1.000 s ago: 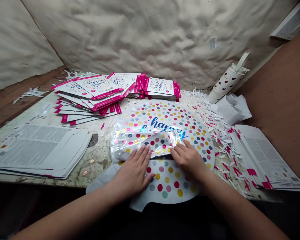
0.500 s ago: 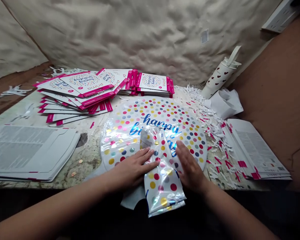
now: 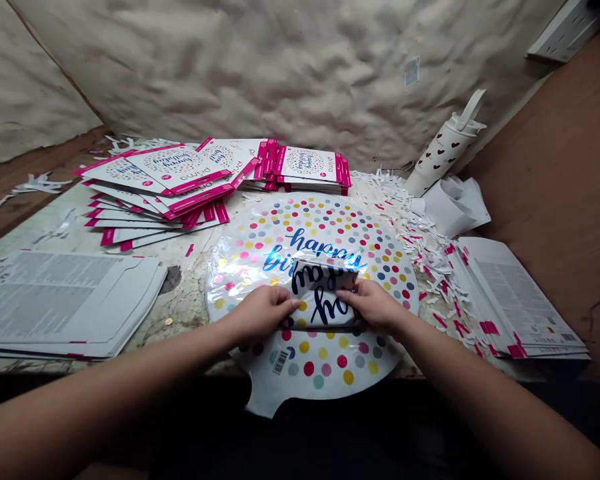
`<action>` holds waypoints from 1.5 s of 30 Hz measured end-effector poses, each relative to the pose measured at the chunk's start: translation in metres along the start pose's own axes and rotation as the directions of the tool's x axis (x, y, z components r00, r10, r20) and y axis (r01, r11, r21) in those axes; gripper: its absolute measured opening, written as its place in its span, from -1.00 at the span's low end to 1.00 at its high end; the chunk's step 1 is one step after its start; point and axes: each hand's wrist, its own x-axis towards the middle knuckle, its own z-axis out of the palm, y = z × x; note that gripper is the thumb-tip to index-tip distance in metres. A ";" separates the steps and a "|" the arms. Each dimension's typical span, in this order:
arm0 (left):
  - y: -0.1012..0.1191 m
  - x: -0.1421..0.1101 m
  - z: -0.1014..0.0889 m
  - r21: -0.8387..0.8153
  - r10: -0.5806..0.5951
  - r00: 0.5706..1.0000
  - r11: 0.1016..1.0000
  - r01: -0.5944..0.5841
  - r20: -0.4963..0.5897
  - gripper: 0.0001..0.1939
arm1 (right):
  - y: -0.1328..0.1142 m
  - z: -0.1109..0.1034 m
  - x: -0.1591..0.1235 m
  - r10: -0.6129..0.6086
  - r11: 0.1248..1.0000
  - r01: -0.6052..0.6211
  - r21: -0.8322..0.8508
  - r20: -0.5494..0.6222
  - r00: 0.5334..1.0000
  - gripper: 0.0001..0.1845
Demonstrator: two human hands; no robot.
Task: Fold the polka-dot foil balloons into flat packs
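Between my two hands is a foil balloon folded into a small rectangle (image 3: 323, 310), with dark blue lettering on its upper face. My left hand (image 3: 270, 310) pinches its left edge between thumb and fingers. At the right edge, my right hand (image 3: 373, 303) grips it with the thumb on top. Beneath lies a flat, round foil balloon (image 3: 320, 223), white with coloured dots and blue "happy birthday" writing. Its lower part (image 3: 325, 370) hangs past the table's front edge, with a barcode and a tail at the lower left. Whether several balloons are stacked there I cannot tell.
Printed pink-and-white packets (image 3: 170, 180) lie piled at the back left, with another stack (image 3: 313, 167) beside them. Flat card sleeves lie at the left (image 3: 65, 300) and right (image 3: 520, 293). Paper shreds (image 3: 430, 260), rolled paper (image 3: 453, 203) and a heart-patterned tumbler (image 3: 440, 153) are on the right.
The long dotted strip under my hands has been folded up into a short rectangle showing lettering. Both hands have gone from lying on and beside it to gripping its two sides.
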 end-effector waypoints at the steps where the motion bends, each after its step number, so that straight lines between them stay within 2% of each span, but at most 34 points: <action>1: 0.006 0.006 -0.003 -0.070 -0.108 0.994 0.991 0.110 0.033 -0.67 | -0.004 0.000 0.005 0.057 0.998 -0.057 -0.007 -0.062 0.996 -0.69; 2: 0.010 0.012 -0.005 -0.117 -0.181 0.981 0.975 0.188 0.066 -0.67 | -0.007 0.001 0.008 0.055 0.996 -0.064 -0.056 -0.153 0.987 -0.67; 3: 0.013 0.017 -0.005 -0.142 -0.226 0.969 0.961 0.238 0.095 -0.66 | -0.010 0.003 0.009 -0.022 0.989 -0.014 -0.146 -0.246 0.969 -0.66; 4: 0.015 0.021 -0.006 -0.146 -0.248 0.962 0.954 0.263 0.111 -0.66 | -0.013 0.006 0.010 -0.162 0.959 0.079 -0.271 -0.299 0.940 -0.67; 5: 0.017 0.024 -0.006 -0.135 -0.251 0.961 0.955 0.266 0.116 -0.66 | -0.016 0.010 0.011 -0.329 0.888 0.189 -0.419 -0.291 0.899 -0.68; 7: 0.018 0.026 -0.007 -0.103 -0.240 0.964 0.962 0.252 0.114 -0.67 | -0.019 0.020 0.014 -0.579 0.646 0.395 -0.653 -0.081 0.812 -0.65; 9: 0.020 0.024 -0.011 -0.069 -0.237 0.963 0.967 0.247 0.124 -0.66 | -0.019 0.029 0.023 -0.567 0.506 0.476 -0.720 0.138 0.812 -0.59; 11: 0.020 0.016 -0.014 0.046 -0.157 0.986 0.987 0.155 0.054 -0.65 | -0.016 0.034 0.034 -0.447 0.512 0.403 -0.758 0.166 0.879 -0.49; 12: 0.020 0.011 -0.014 0.179 -0.034 0.999 0.983 0.036 -0.016 -0.67 | -0.014 0.034 0.039 -0.389 0.534 0.351 -0.769 0.145 0.910 -0.45; 13: 0.019 0.005 -0.012 0.360 0.151 0.986 0.925 -0.117 -0.068 -0.72 | -0.012 0.035 0.043 -0.349 0.549 0.312 -0.775 0.127 0.928 -0.44; 14: 0.017 0.000 -0.007 0.558 0.361 0.930 0.786 -0.266 -0.065 -0.78 | -0.011 0.035 0.046 -0.329 0.557 0.289 -0.778 0.113 0.938 -0.44; 15: 0.015 -0.003 0.000 0.724 0.532 0.847 0.586 -0.365 -0.003 -0.82 | -0.010 0.035 0.047 -0.325 0.558 0.280 -0.781 0.105 0.940 -0.44; 16: 0.013 -0.005 0.009 0.829 0.626 0.775 0.387 -0.404 0.085 -0.80 | -0.009 0.036 0.048 -0.330 0.554 0.280 -0.784 0.102 0.939 -0.45; 17: 0.011 -0.005 0.019 0.880 0.655 0.739 0.245 -0.406 0.159 -0.76 | -0.009 0.037 0.048 -0.338 0.550 0.281 -0.787 0.098 0.936 -0.46; 18: 0.010 -0.003 0.029 0.908 0.661 0.724 0.156 -0.388 0.196 -0.73 | -0.008 0.038 0.047 -0.346 0.548 0.283 -0.787 0.094 0.933 -0.46; 20: 0.010 0.006 0.044 0.933 0.683 0.710 0.118 -0.339 0.171 -0.70 | -0.006 0.038 0.047 -0.364 0.557 0.288 -0.779 0.083 0.928 -0.47; 22: 0.011 0.015 0.045 0.911 0.731 0.673 0.195 -0.363 0.112 -0.69 | 0.000 0.034 0.049 -0.385 0.612 0.308 -0.728 0.066 0.921 -0.49; 23: 0.011 0.017 0.040 0.891 0.749 0.658 0.239 -0.387 0.085 -0.69 | 0.003 0.030 0.049 -0.402 0.689 0.335 -0.642 0.046 0.915 -0.51; 25: 0.013 0.013 0.023 0.859 0.761 0.648 0.312 -0.406 0.030 -0.68 | 0.009 0.019 0.048 -0.434 0.846 0.395 -0.357 -0.032 0.900 -0.49; 27: 0.014 -0.002 0.005 0.743 0.752 0.645 0.508 -0.436 -0.136 -0.69 | 0.009 0.010 0.041 -0.450 0.891 0.454 -0.011 -0.161 0.879 -0.34; 29: 0.017 -0.023 -0.005 0.398 0.650 0.664 0.757 -0.518 -0.370 -0.71 | 0.002 0.011 0.027 -0.422 0.826 0.491 0.278 -0.273 0.865 -0.20; 30: 0.018 -0.033 -0.007 0.180 0.565 0.693 0.816 -0.550 -0.448 -0.72 | -0.005 0.016 0.019 -0.387 0.787 0.473 0.396 -0.279 0.879 -0.15; 31: 0.019 -0.041 -0.009 0.001 0.496 0.726 0.826 -0.564 -0.476 -0.71 | -0.013 0.023 0.011 -0.337 0.745 0.419 0.519 -0.249 0.908 -0.13; 33: 0.017 -0.053 -0.016 -0.138 0.474 0.792 0.819 -0.557 -0.384 -0.69 | -0.027 0.038 -0.002 -0.226 0.698 0.246 0.672 -0.119 0.967 -0.23; 35: 0.004 -0.061 -0.042 -0.067 0.500 0.835 0.848 -0.526 -0.229 -0.70 | -0.034 0.046 -0.010 -0.111 0.666 0.090 0.741 -0.020 0.994 -0.38; 36: -0.008 -0.065 -0.063 0.034 0.489 0.860 0.871 -0.490 -0.145 -0.69 | -0.033 0.046 -0.011 -0.050 0.647 0.046 0.761 -0.018 0.999 -0.44; 37: -0.024 -0.069 -0.089 0.173 0.442 0.881 0.893 -0.415 -0.171 -0.63 | -0.030 0.044 -0.011 0.011 0.631 0.023 0.775 -0.039 0.999 -0.49; 38: -0.042 -0.073 -0.117 0.350 0.367 0.892 0.898 -0.266 -0.265 -0.55 | -0.025 0.039 -0.010 0.071 0.623 0.010 0.782 -0.069 0.995 -0.52; 39: -0.062 -0.076 -0.146 0.510 0.253 0.906 0.859 -0.048 -0.340 -0.46 | -0.020 0.034 -0.009 0.124 0.620 -0.006 0.785 -0.090 0.988 -0.55; 40: -0.082 -0.080 -0.174 0.610 0.119 0.904 0.772 0.176 -0.411 -0.31 | -0.015 0.028 -0.007 0.166 0.619 -0.025 0.785 -0.099 0.981 -0.58; 41: -0.101 -0.082 -0.198 0.646 -0.024 0.877 0.666 0.372 -0.480 -0.16 | -0.011 0.025 -0.005 0.194 0.617 -0.048 0.786 -0.093 0.977 -0.60; 42: -0.118 -0.084 -0.217 0.659 -0.128 0.855 0.583 0.475 -0.503 -0.07 | -0.008 0.022 -0.004 0.208 0.612 -0.070 0.788 -0.076 0.975 -0.61; 44: -0.140 -0.084 -0.241 0.700 -0.215 0.868 0.519 0.490 -0.448 -0.06 | -0.008 0.023 -0.004 0.220 0.598 -0.090 0.797 -0.055 0.974 -0.61; 45: -0.146 -0.083 -0.247 0.725 -0.201 0.884 0.511 0.462 -0.421 -0.12 | -0.009 0.025 -0.004 0.225 0.589 -0.090 0.803 -0.055 0.973 -0.60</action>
